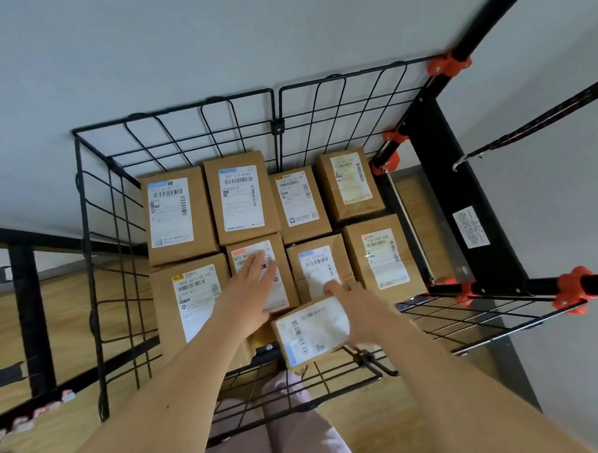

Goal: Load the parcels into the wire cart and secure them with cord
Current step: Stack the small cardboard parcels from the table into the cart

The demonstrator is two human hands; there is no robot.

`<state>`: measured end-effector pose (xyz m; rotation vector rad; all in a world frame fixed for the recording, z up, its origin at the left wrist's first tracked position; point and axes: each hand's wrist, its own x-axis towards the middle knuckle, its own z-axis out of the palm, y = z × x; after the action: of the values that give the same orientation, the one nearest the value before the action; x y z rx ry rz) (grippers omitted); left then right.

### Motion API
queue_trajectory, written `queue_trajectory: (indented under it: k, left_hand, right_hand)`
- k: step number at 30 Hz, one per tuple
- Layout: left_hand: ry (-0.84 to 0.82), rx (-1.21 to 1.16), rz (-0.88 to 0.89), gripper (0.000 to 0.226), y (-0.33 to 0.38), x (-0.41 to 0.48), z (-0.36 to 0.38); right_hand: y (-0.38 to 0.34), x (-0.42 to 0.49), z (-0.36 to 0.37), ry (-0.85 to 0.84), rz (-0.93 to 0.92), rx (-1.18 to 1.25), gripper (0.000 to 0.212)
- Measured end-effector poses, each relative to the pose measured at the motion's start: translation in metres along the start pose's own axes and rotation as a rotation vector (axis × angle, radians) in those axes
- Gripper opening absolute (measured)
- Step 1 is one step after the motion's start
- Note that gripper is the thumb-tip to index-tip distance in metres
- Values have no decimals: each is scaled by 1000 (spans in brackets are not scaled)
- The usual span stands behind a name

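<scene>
I look down into the wire cart point(169, 112). 8 brown boxes lie on the cart floor in 2 rows of 4, labels up. They sit side by side, so they have little room to slide.

My right hand point(359, 309) holds 1 more small parcel point(312, 328) at the near edge of the cart, just above the near row. The fingers wrap round its right side and the thumb sits on its far edge. That grip keeps the label facing up.

My left hand point(252, 286) is flat, fingers straight and close together, over a middle box point(241, 259) of the near row. It is a bit blurred, so I cannot tell if it presses down. I think it is there to steady that box or to feel for room.

The cart floor looks full, so I think this parcel must go on top of the others.

The cord point(526, 129) with its hook hangs outside the right side of the cart, not used yet. I think tying comes after loading.
</scene>
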<state>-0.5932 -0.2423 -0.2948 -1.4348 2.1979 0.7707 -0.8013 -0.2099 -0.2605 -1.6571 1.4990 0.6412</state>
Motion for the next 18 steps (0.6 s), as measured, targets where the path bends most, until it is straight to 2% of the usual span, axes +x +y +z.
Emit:
queue_trajectory:
  k: [4, 10, 15, 18]
  left_hand:
    - [-10, -107, 1, 85, -4, -1, -2]
    - [-20, -182, -9, 60, -21, -3, -14]
    - [-40, -142, 14, 60, -20, -8, -10]
    - [-14, -150, 6, 58, -23, -12, -14]
  right_hand:
    - [-29, 16, 21, -52, -17, 42, 93]
    - [-35, 29, 16, -47, 137, 146, 84]
    - [-31, 34, 14, -87, 137, 178, 77]
    - [-23, 34, 11, -152, 174, 329, 78]
